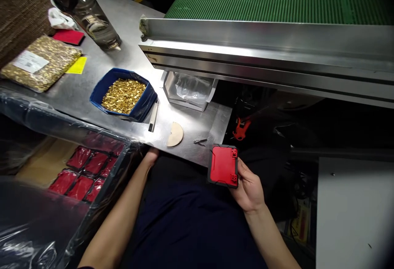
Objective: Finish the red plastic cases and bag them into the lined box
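My right hand [250,187] grips a flat, square red plastic panel with a black edge [223,164] by its right side, just off the table's front corner. My left hand [151,156] is at the front edge of the metal table, and its fingers are hidden. Close by on the tabletop lie a half-round beige disc [175,134], a small metal tool [200,141] and a white utility knife [153,116]. Behind them stands a blue bin [96,96] filled with small gold-coloured metal parts [123,96].
A plastic-lined crate [107,178] with several wrapped red pieces [79,186] stands at left. A bag of gold parts [46,66], a water bottle [100,25] and a clear bin [187,104] rest on the table. A green conveyor [261,2] with a metal rail crosses the upper right.
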Motion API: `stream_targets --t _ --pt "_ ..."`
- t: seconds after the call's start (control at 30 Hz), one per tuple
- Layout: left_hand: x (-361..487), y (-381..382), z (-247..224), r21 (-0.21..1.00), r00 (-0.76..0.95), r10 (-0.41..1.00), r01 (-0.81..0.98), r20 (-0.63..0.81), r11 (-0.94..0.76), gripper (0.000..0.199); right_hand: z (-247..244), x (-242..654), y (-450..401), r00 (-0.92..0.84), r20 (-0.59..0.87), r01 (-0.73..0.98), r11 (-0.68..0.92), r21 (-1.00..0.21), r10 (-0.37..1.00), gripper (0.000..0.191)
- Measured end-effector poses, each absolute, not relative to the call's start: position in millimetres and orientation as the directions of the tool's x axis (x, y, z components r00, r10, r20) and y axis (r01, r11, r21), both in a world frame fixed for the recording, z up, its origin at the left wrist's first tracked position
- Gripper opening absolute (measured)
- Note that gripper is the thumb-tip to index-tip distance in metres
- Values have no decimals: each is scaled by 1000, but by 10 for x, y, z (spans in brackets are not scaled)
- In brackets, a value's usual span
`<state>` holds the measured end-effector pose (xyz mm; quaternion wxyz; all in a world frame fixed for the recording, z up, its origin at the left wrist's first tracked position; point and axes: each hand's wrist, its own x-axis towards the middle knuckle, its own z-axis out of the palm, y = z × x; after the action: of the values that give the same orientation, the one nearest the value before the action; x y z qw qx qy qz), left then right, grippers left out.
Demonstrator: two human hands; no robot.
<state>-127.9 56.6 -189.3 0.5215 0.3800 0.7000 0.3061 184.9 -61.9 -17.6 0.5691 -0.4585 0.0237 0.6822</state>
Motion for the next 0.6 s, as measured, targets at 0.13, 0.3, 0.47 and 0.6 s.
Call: stream_targets --t 0.13,0.3,0.47,0.6 --pt "-1322 530 -1904 792 -211 814 198 -541 578 34 -180 1816 -568 69 -650 -798 -349 -491 756 23" --pt "-1294 483 -1851 788 -248 805 191 -538 586 36 -170 1796 -526 66 -650 -799 -351 -489 757 27" --pt "-1268 514 -1875 767 -267 805 254 -530 589 33 -182 1795 -486 71 -633 -775 -357 -521 771 23" --pt "-1267 562 -1843 738 -256 814 345 -521 580 34 -212 1735 -496 62 -650 -796 -355 -490 758 22"
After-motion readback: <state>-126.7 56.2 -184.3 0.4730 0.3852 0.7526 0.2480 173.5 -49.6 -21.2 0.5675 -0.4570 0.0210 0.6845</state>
